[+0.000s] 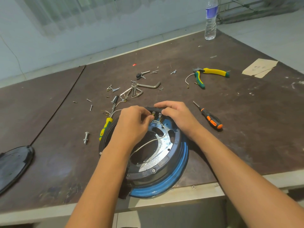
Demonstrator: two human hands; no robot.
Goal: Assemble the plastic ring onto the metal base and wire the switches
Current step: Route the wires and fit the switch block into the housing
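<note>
A round metal base [158, 145] with a blue outer rim [182, 171] lies at the table's near edge, a black plastic ring [164, 168] seated on it. Small switches [157, 114] with brass terminals sit at the ring's far side. A white wire [148, 143] loops across the base's opening up to the switches. My left hand [133, 124] pinches the wire end at a switch terminal. My right hand [176, 114] grips the ring's far edge over the switches, fingers curled on top.
A yellow-green screwdriver [107, 124] lies left of the base, an orange-black screwdriver [212, 120] to the right. Hex keys [139, 90], loose screws [113, 89], a bolt [86, 137] and pliers [209, 74] lie beyond. A black lid [14, 165] sits far left, a water bottle [210, 18] at the back.
</note>
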